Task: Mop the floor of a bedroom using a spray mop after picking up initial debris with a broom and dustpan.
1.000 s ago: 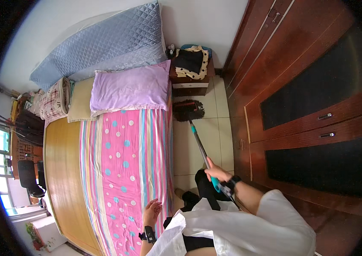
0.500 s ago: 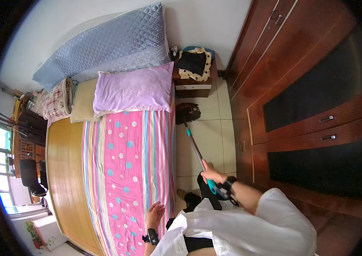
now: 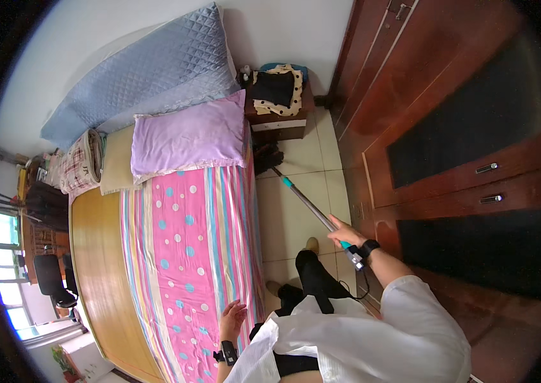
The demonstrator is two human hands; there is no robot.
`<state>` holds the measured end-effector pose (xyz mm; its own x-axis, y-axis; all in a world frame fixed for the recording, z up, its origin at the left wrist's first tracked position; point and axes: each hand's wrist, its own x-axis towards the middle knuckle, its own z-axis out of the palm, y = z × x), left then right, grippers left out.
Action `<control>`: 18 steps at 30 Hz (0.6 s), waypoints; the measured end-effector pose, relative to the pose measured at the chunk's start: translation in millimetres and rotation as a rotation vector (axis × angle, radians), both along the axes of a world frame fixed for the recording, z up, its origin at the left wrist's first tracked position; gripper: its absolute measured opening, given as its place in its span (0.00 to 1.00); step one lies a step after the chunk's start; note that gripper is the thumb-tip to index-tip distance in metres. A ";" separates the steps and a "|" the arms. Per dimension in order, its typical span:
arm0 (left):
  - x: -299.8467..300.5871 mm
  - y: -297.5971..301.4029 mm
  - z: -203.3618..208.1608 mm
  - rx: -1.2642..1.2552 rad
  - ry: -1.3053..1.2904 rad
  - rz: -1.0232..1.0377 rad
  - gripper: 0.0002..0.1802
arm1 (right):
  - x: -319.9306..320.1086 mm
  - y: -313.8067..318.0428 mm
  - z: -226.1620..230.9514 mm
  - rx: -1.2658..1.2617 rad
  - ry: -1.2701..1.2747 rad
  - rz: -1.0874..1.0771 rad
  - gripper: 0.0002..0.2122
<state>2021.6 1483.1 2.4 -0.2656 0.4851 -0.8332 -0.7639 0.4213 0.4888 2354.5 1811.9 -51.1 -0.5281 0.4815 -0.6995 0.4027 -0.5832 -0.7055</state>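
My right hand (image 3: 343, 232) is wrapped round the grey and teal handle of a dust mop (image 3: 309, 205), near its upper end. The mop slants away to the far left, and its dark, fluffy head (image 3: 266, 157) lies on the floor against the bed's side, partly out of sight at the bed's edge. Over the near edge of the bed (image 3: 184, 255), my left hand (image 3: 233, 317) holds nothing; its fingers are loosely bent and apart. Whether it touches the striped and dotted pink sheet I cannot tell.
Beyond the mop head stands a nightstand (image 3: 277, 133) with folded clothes (image 3: 275, 89) on top. A dark red wardrobe (image 3: 423, 198) lines the right side of the tiled floor (image 3: 296, 217). A lilac pillow (image 3: 187, 137) lies at the bed's head. My feet are in the narrow aisle.
The mop head has moved left, closer in against the bed. My right hand has shifted right and farther away with the handle. A forward foot now shows. My left hand has hardly moved.
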 end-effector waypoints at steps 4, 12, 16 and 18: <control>-6.5 6.9 -3.0 0.005 0.016 -0.047 0.12 | 43.4 -8.2 -1.4 -0.099 0.030 -0.140 0.39; -9.7 11.3 0.9 0.025 0.006 -0.137 0.12 | 83.0 -20.3 -0.5 -0.115 -0.017 -0.329 0.38; -10.0 3.5 3.7 0.033 0.001 -0.140 0.13 | 83.7 -32.9 -6.6 -0.129 -0.018 -0.379 0.38; -12.3 -5.7 5.2 0.021 0.019 -0.113 0.13 | 66.0 -43.5 -1.1 -0.120 -0.025 -0.418 0.38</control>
